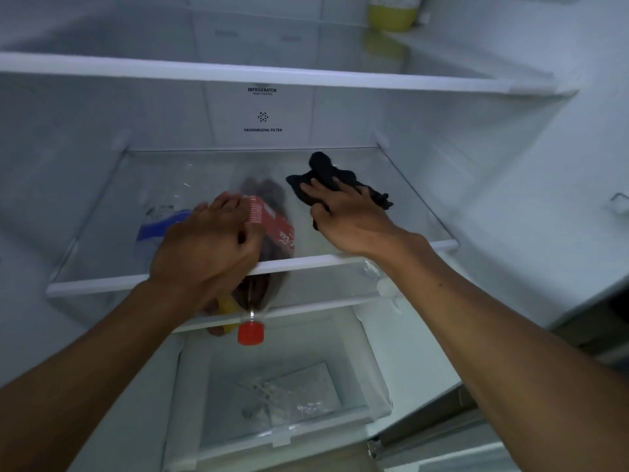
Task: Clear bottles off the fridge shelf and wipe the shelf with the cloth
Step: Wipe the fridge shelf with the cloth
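Fridge door open, person leaning in w/ both arms out. Left hand (207, 243) is wrapped around a cola bottle (272, 229), fingers closed on its body near the red label; bottle lies tipped on its side, dark base toward the back, neck sticking out past the front edge of the glass shelf (306, 260), red cap (251, 332) hanging over the drawer below. Something yellow (227, 306) shows just under that hand, can't tell what. Right beside the cola, on the left, a clear bottle w/ blue label (160, 223) lies on the shelf, partly hidden by the hand. Right hand (347, 212) presses flat, fingers spread, onto a dark cloth (330, 180) bunched on the right half of the shelf, apart from the bottles. Up top, a yellow-green container (391, 17) sits on the upper shelf (238, 73), far right. Below, clear crisper drawer (282, 386) w/ some plastic wrapping inside. Back wall reads "Deodorizing Filter."
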The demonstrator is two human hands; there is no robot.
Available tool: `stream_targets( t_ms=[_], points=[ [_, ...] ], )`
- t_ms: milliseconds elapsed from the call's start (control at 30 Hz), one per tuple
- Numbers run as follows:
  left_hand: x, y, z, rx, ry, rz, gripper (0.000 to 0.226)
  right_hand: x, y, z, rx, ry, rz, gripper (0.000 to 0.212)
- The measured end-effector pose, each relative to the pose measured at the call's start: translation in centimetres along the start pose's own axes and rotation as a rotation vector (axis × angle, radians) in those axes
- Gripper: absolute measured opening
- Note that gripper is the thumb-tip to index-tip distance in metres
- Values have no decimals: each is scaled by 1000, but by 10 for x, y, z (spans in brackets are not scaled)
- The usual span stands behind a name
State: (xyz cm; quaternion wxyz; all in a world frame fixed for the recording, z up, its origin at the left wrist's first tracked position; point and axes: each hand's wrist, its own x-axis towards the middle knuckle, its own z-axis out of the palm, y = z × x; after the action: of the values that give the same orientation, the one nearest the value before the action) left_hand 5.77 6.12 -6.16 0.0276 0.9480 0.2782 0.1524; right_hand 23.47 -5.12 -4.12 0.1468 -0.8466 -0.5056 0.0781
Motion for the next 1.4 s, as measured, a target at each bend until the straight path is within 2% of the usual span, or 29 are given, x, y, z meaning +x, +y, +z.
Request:
stream_targets(
  t_ms=[100,200,267,333,567,700,933,1033,1133,1200,1267,1400],
  points=[
    [-1,-1,-1,-18,-18,-31,71,-18,18,-15,-28,13,59,49],
    [-1,0,-2,12,-37,-19,72,-31,36,-17,-165,193,270,48],
    [-2,4,-5,11,-24,-42,68,-36,38,-13,-133,267,388,47],
    [-3,8,-8,3,-5,-46,66,-35,30,-8,-85,259,399,47],
    [-4,6,-5,-1,12,-35,57,-54,-7,17,-3,284,188,47],
    [-6,5,-3,-20,6,-33,64,-62,-15,21,22,239,87,53],
    [-29,16,-15,-13,-103,-96,84,-93,-23,10,105,137,-104,46],
    [-47,16,-17,8,-125,-48,84,-104,-23,4,101,107,-171,47],
    [-69,20,-22,-58,4,-35,68,-110,-21,-4,203,34,-140,46],
    [-83,22,-28,-107,-1,-25,60,-114,-23,-10,283,-16,-106,46],
    [-91,25,-35,-134,-24,-17,63,-117,-25,-17,334,-51,-91,45],
    [-100,37,-52,-216,59,21,71,-129,-36,-31,431,-71,-66,43]
  ],
)
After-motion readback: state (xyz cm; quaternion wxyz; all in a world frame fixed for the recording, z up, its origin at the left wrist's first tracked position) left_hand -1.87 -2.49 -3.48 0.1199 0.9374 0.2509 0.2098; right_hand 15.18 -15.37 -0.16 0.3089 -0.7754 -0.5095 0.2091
